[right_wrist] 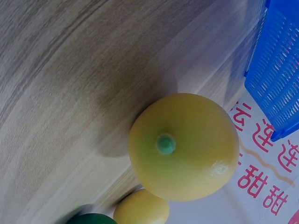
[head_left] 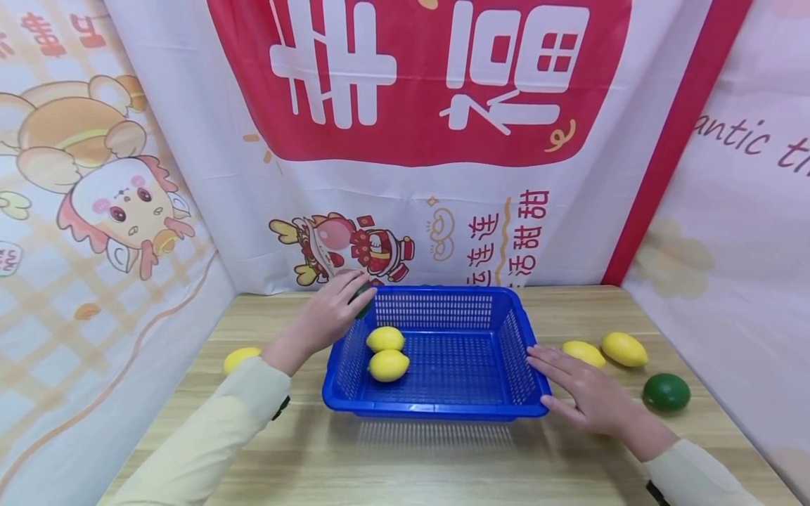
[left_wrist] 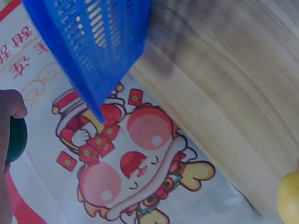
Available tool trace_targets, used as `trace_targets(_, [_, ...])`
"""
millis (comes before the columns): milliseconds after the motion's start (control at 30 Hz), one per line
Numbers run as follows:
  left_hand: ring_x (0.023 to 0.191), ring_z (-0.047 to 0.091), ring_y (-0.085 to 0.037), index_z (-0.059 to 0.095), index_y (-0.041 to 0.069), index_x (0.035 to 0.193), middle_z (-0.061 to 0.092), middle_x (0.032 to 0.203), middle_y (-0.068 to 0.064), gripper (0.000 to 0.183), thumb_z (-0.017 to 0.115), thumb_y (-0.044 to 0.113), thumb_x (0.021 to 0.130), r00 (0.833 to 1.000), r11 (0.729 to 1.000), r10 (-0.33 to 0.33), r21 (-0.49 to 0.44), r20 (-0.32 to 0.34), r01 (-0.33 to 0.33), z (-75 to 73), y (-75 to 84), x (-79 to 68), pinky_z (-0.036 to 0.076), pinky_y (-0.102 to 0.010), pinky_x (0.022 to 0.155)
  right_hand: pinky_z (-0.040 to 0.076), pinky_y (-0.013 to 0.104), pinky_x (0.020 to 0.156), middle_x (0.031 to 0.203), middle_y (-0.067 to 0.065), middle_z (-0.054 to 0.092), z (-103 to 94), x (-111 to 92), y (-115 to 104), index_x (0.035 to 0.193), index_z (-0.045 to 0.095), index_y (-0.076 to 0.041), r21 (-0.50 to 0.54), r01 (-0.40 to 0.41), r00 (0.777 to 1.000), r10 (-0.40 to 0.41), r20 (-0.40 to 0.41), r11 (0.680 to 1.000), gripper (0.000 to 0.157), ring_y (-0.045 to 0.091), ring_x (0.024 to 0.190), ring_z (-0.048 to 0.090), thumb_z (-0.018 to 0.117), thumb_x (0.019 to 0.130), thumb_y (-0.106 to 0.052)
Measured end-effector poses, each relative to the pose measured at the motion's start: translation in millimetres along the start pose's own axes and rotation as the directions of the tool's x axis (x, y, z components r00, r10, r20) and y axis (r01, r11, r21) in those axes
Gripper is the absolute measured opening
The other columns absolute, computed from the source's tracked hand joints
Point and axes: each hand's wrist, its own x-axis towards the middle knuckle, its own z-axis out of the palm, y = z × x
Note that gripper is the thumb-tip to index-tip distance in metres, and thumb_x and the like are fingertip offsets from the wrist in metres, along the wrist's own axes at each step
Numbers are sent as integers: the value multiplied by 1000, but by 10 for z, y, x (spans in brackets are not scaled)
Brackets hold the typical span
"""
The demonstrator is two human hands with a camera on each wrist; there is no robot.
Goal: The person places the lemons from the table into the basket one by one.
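My left hand (head_left: 332, 309) grips a dark green lime (left_wrist: 17, 139) at the far left corner of a blue plastic basket (head_left: 436, 408). In the head view the fingers cover most of that lime. Two yellow lemons, one farther back (head_left: 385, 339) and one nearer (head_left: 389, 366), lie touching in the basket's left part. At the basket's right side, my right hand (head_left: 585, 390) rests its extended fingers against the rim, thumb near the front corner. The right wrist view shows a lemon (right_wrist: 184, 147) close up, while that hand itself is out of that view.
Right of the basket on the wooden table (head_left: 430, 471) lie two lemons, one (head_left: 583, 353) partly behind the right hand and another (head_left: 624, 349), plus a green lime (head_left: 666, 392). One lemon (head_left: 241, 359) lies left, behind the left forearm. Printed cloths hang at the back and sides.
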Motion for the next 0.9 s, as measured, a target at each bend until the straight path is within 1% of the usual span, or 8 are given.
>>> trace_targets(67, [124,51,-36,61,4,126,55,133,-20,49,76,3,80,1000,1000,10,-4,5,-10,2,36,39,41,-46,105,22,24,112,146,5,47,-4,2,-1,140,53,-9,-2,-2,1000,2,3,1000,59,25,133,44,67,90,-36])
trace_targets(200, [122,52,-35,61,5,125,56,133,-19,49,79,3,80,999,999,36,-14,13,-36,10,110,120,42,-44,104,39,38,106,146,4,47,-6,7,-3,140,53,-9,-14,-10,1000,10,9,1000,59,24,133,44,68,89,-36])
trace_targets(233, [122,52,-35,61,5,125,56,133,-19,47,78,2,81,999,999,46,-17,12,-45,12,127,145,42,-43,104,41,41,104,146,4,47,-8,8,-5,140,53,-10,-16,-13,1000,13,10,1000,60,24,133,44,68,89,-36])
trace_targets(300, [122,53,-35,62,5,125,57,132,-19,45,76,3,82,998,997,65,-30,13,-64,25,159,186,42,-43,104,43,43,102,146,3,48,-2,6,-4,140,53,-10,-22,-16,1000,16,5,1000,60,24,133,45,68,88,-37])
trace_targets(400, [121,54,-35,63,5,123,58,130,-19,42,75,3,83,995,994,95,-50,12,-95,53,204,241,43,-43,103,40,38,104,145,3,48,11,-1,3,139,55,-10,-23,-14,1000,14,-10,1000,59,24,132,46,69,88,-37])
trace_targets(500, [120,55,-35,64,5,123,59,129,-19,42,75,5,82,992,990,123,-73,30,-120,91,248,286,44,-42,103,34,33,107,145,3,49,20,-7,9,138,55,-10,-19,-12,1000,11,-18,1000,59,24,131,46,69,87,-36])
trace_targets(733, [124,52,-32,61,8,127,57,133,-15,47,76,9,82,980,982,152,-128,129,-136,154,356,398,42,-41,104,34,33,109,147,4,46,-16,3,-4,140,53,-10,-12,-19,1000,19,17,1000,59,25,134,43,67,89,-36])
trace_targets(900, [125,52,-30,60,10,129,57,135,-14,47,75,12,85,969,977,166,-161,181,-138,183,418,454,43,-40,103,24,25,112,146,5,47,-13,0,-5,140,53,-9,-8,-6,1000,6,9,1000,59,26,133,44,67,89,-36])
